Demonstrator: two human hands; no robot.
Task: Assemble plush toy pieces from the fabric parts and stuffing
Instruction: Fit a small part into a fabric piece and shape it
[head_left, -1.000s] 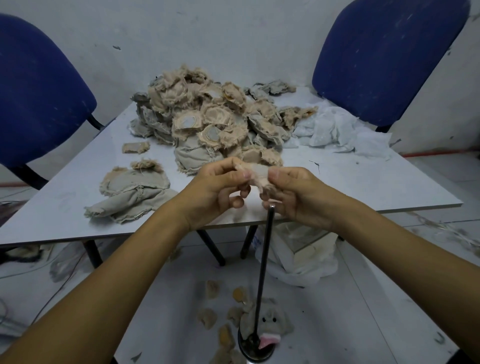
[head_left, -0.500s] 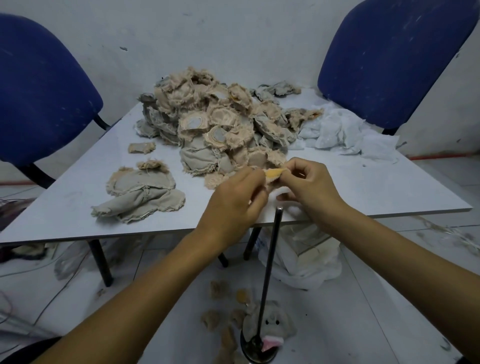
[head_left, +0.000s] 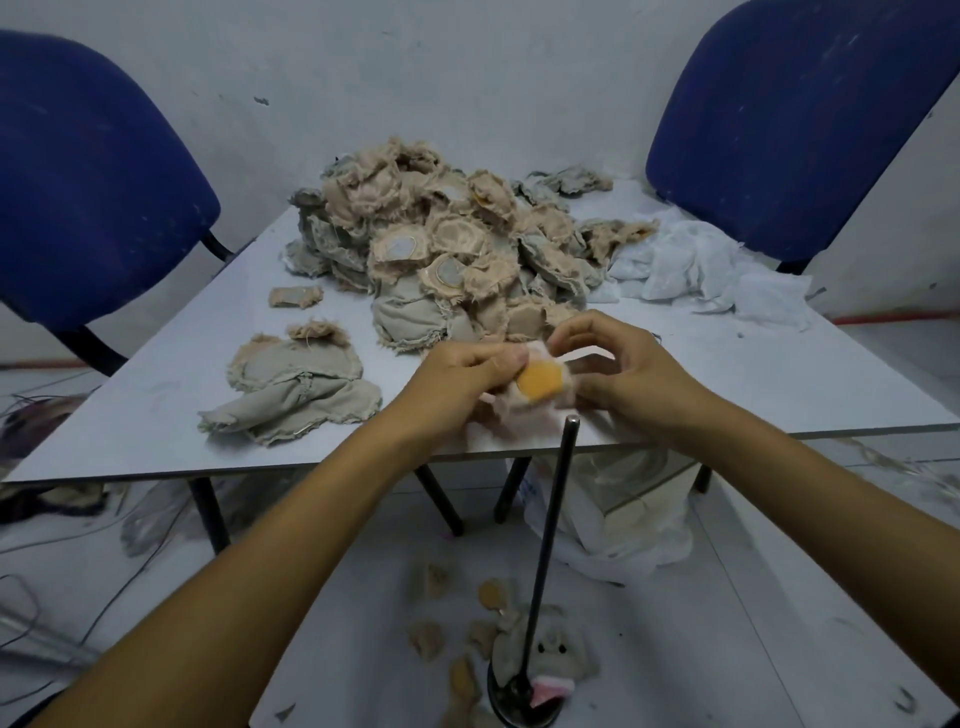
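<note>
Two hands, left hand (head_left: 457, 376), right hand (head_left: 631, 371), apparently pinching one plush piece (head_left: 540, 387)

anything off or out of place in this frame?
Yes: small tan fabric pieces and a finished plush face lie on the floor around the metal rod's base, not on the table.

The big heap of fabric parts (head_left: 447, 249) lies on the table (head_left: 779, 384), toward its far middle. Left of the heap and nearer lie a small scrap (head_left: 295, 296) and a flat stack of pieces (head_left: 296, 389). Right of the heap lies loose stuffing cloth (head_left: 696, 270). Before the heap, over the table's near edge, both hands (head_left: 457, 379) (head_left: 631, 371) hold one piece (head_left: 540, 384). Below, an upright rod (head_left: 550, 540) stands on the floor.
</note>
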